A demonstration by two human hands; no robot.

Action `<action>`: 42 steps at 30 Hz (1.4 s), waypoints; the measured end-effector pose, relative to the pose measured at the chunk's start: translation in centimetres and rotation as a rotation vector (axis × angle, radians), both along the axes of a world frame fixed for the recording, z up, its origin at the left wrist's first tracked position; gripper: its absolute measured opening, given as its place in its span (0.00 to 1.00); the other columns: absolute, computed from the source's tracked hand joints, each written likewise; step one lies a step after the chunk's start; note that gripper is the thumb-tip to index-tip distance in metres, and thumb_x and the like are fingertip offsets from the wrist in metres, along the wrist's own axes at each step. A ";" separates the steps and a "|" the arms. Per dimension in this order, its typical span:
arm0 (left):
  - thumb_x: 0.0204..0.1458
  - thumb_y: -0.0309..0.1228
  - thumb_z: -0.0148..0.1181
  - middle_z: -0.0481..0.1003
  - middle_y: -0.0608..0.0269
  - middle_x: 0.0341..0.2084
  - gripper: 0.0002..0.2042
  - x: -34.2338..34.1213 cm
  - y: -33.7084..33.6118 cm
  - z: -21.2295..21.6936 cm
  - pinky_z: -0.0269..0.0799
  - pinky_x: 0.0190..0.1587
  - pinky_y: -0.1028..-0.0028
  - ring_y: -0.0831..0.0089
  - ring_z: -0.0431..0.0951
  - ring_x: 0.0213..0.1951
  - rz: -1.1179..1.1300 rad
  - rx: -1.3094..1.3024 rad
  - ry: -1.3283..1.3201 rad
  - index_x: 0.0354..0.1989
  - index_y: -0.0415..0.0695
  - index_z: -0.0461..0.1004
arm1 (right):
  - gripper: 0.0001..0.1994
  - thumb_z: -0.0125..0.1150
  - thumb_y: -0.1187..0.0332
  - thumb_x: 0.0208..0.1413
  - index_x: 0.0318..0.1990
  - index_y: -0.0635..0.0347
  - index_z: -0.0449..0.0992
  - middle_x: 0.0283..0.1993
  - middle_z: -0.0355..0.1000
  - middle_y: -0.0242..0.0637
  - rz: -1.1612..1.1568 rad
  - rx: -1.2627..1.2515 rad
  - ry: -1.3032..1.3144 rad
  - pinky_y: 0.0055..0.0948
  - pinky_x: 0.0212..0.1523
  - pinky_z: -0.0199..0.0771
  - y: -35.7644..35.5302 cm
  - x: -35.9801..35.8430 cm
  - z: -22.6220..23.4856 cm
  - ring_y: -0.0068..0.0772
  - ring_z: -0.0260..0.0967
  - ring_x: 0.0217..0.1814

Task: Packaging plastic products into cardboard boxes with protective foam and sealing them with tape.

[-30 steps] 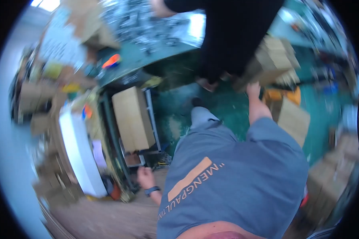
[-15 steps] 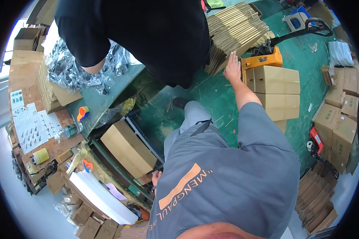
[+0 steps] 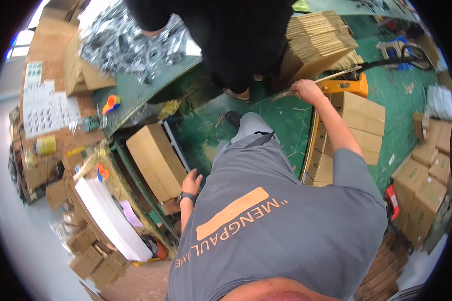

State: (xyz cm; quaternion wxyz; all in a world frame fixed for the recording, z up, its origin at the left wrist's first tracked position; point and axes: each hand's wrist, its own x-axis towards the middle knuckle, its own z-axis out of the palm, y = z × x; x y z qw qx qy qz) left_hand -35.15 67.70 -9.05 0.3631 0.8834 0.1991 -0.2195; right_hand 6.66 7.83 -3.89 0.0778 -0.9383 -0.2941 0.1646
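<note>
My right hand point(image 3: 307, 91) is closed on the edge of a flattened cardboard box point(image 3: 339, 73). That box shows nearly edge-on as a thin tan strip, beside the tall stack of flattened cardboard boxes point(image 3: 319, 42). My left hand point(image 3: 191, 181), with a dark band at the wrist, hangs with fingers apart and nothing in it. It is beside a long closed carton point(image 3: 155, 160) on my left, close to its near end.
A person in black point(image 3: 236, 40) stands ahead at a green table point(image 3: 135, 95) with clear-wrapped parts point(image 3: 130, 40). Closed cartons point(image 3: 359, 113) stand by a yellow pallet jack point(image 3: 354, 84) on the right. More cartons point(image 3: 419, 185) are piled at the far right.
My right hand, flat against the stack before, now grips a flattened box. My left hand has come further into view beside the carton. The person in black has shifted right in the picture.
</note>
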 end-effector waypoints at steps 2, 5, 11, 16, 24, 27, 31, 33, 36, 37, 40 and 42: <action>0.62 0.41 0.68 0.82 0.46 0.57 0.27 1.5 -2.6 3.9 0.78 0.62 0.57 0.50 0.83 0.58 -0.034 0.057 0.002 0.67 0.41 0.75 | 0.10 0.65 0.67 0.55 0.43 0.53 0.87 0.42 0.84 0.48 -0.003 0.194 -0.053 0.53 0.50 0.82 5.8 -1.1 9.3 0.56 0.81 0.46; 0.61 0.39 0.69 0.80 0.46 0.61 0.27 1.5 -4.4 7.1 0.76 0.65 0.58 0.51 0.81 0.62 0.038 0.003 -0.095 0.67 0.40 0.74 | 0.14 0.66 0.71 0.56 0.49 0.61 0.85 0.43 0.83 0.52 0.151 0.362 0.105 0.50 0.50 0.81 12.9 -4.3 22.0 0.58 0.80 0.48; 0.42 0.42 0.84 0.51 0.40 0.81 0.61 0.5 -4.6 18.9 0.47 0.81 0.51 0.44 0.50 0.81 0.246 0.481 -0.735 0.83 0.41 0.49 | 0.14 0.72 0.80 0.54 0.50 0.67 0.84 0.45 0.83 0.44 0.546 0.704 0.272 0.36 0.47 0.81 21.5 -10.9 36.4 0.44 0.83 0.46; 0.41 0.39 0.84 0.83 0.59 0.34 0.26 -5.8 3.1 30.1 0.78 0.41 0.60 0.56 0.84 0.38 0.462 0.614 -0.921 0.49 0.46 0.82 | 0.18 0.71 0.76 0.64 0.60 0.68 0.79 0.49 0.80 0.29 0.323 1.158 0.225 0.22 0.54 0.76 31.1 -9.2 37.0 0.18 0.75 0.50; 0.50 0.48 0.77 0.86 0.61 0.40 0.21 -14.5 5.3 34.6 0.80 0.38 0.62 0.56 0.86 0.38 0.793 0.946 -0.559 0.49 0.51 0.85 | 0.45 0.79 0.62 0.60 0.78 0.70 0.57 0.76 0.62 0.55 0.402 1.402 -0.298 0.49 0.77 0.63 52.7 -12.6 33.7 0.48 0.61 0.79; 0.52 0.45 0.75 0.86 0.64 0.41 0.18 -14.3 5.6 32.5 0.82 0.41 0.62 0.61 0.87 0.40 0.891 1.062 -0.616 0.48 0.52 0.85 | 0.50 0.83 0.57 0.53 0.77 0.69 0.58 0.79 0.58 0.60 0.630 1.187 -0.549 0.54 0.80 0.53 58.3 -14.8 31.8 0.61 0.53 0.83; 0.53 0.41 0.73 0.85 0.66 0.38 0.13 -11.0 8.1 28.4 0.82 0.40 0.61 0.61 0.86 0.39 0.809 1.128 -0.605 0.45 0.53 0.85 | 0.52 0.82 0.60 0.47 0.80 0.47 0.59 0.82 0.59 0.44 1.163 0.910 -0.477 0.63 0.85 0.36 67.3 -16.9 28.9 0.53 0.46 0.88; 0.54 0.38 0.72 0.84 0.63 0.36 0.11 -9.7 10.1 24.3 0.80 0.41 0.60 0.59 0.85 0.39 0.830 1.045 -0.605 0.45 0.53 0.85 | 0.35 0.80 0.60 0.50 0.68 0.48 0.77 0.70 0.74 0.39 1.361 0.621 -0.509 0.62 0.83 0.43 72.3 -15.5 25.9 0.48 0.60 0.81; 0.54 0.37 0.72 0.84 0.64 0.42 0.13 -7.3 10.8 18.5 0.74 0.55 0.57 0.60 0.82 0.51 1.000 0.903 -0.430 0.47 0.52 0.84 | 0.14 0.68 0.57 0.62 0.51 0.51 0.84 0.40 0.83 0.48 1.563 0.343 -0.117 0.54 0.56 0.78 78.8 -11.7 19.6 0.56 0.81 0.47; 0.54 0.38 0.72 0.83 0.63 0.47 0.15 -6.5 10.7 17.8 0.71 0.60 0.54 0.60 0.79 0.56 1.030 1.018 -0.451 0.49 0.52 0.84 | 0.14 0.66 0.57 0.63 0.50 0.52 0.84 0.40 0.82 0.50 1.611 0.348 -0.040 0.55 0.47 0.80 80.3 -9.1 16.0 0.59 0.80 0.45; 0.51 0.46 0.75 0.73 0.52 0.67 0.28 -6.3 8.0 16.8 0.52 0.73 0.38 0.47 0.65 0.72 1.313 1.240 -0.272 0.59 0.48 0.80 | 0.16 0.65 0.56 0.64 0.53 0.51 0.84 0.44 0.83 0.50 1.611 0.149 0.132 0.55 0.49 0.80 82.6 -3.4 13.0 0.60 0.81 0.46; 0.61 0.58 0.64 0.51 0.35 0.80 0.44 -8.9 6.0 13.3 0.34 0.78 0.31 0.36 0.45 0.81 1.658 1.498 -0.275 0.76 0.39 0.61 | 0.18 0.65 0.55 0.66 0.57 0.52 0.85 0.48 0.84 0.49 1.644 0.088 0.210 0.52 0.51 0.81 83.1 -0.3 11.1 0.58 0.81 0.49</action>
